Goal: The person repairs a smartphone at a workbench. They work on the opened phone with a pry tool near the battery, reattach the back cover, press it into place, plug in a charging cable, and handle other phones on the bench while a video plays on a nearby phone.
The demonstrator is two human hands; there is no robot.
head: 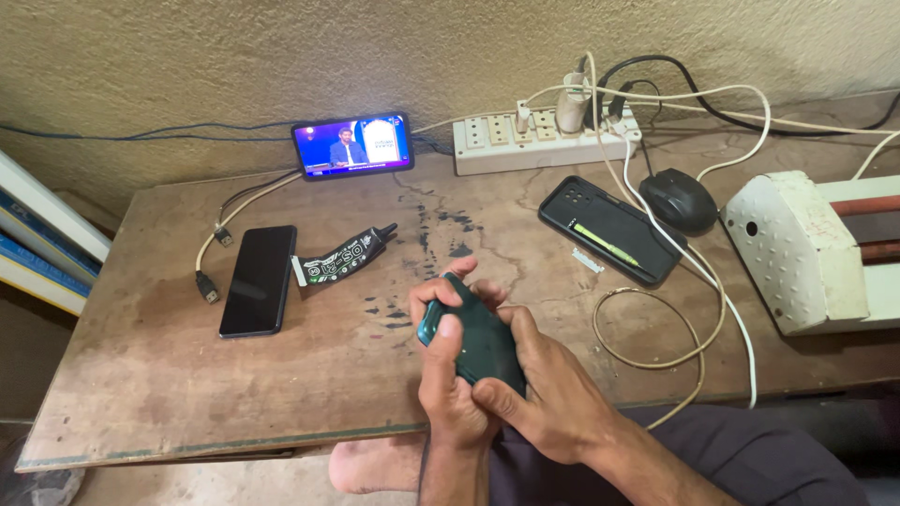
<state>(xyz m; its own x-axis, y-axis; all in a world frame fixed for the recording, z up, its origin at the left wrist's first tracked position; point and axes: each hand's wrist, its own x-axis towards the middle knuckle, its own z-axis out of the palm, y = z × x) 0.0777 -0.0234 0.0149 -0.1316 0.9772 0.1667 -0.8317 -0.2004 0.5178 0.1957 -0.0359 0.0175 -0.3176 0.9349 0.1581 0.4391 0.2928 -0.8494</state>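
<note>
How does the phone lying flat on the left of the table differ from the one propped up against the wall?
The black phone lies flat on the table with its screen dark; the propped phone leans on its long edge against the wall with its screen lit and showing a video. The black phone lies beside a black glue tube; the propped one stands beside the power strip. Both are slim rectangular phones.

Dark green phone (483, 342), glossy back facing up, tilted lengthwise away from me, held above the near tabletop (309, 375) edge; my fingers (450, 330) cover its lower half.
</note>
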